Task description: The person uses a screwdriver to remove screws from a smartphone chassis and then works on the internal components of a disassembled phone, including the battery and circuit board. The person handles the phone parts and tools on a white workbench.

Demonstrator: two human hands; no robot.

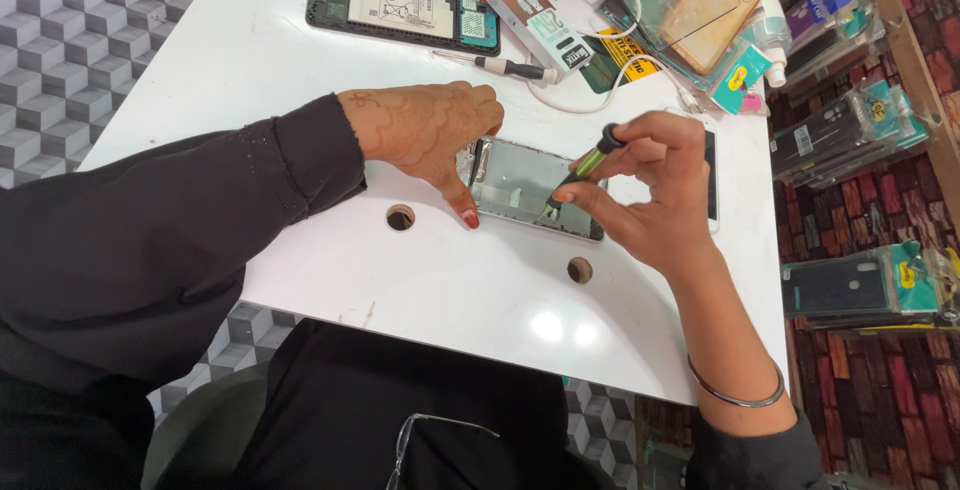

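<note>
An opened phone (520, 185) with its silver inner frame showing lies on the white table (330, 280). My left hand (425, 135) presses down on the phone's left end, thumb on the table beside it. My right hand (655, 190) pinches a small screwdriver with a green and black handle (585, 165). Its tip points down at the phone's lower right part. A white phone panel (711, 175) lies partly hidden under my right hand.
An opened tablet (400, 0) with its battery showing lies at the back. Beside it are another screwdriver (500, 67), a white cable (610, 90), clear phone cases (705, 5) and packets. Two round holes (400, 217) (579, 270) pierce the table. Packaged cases hang at right (850, 130).
</note>
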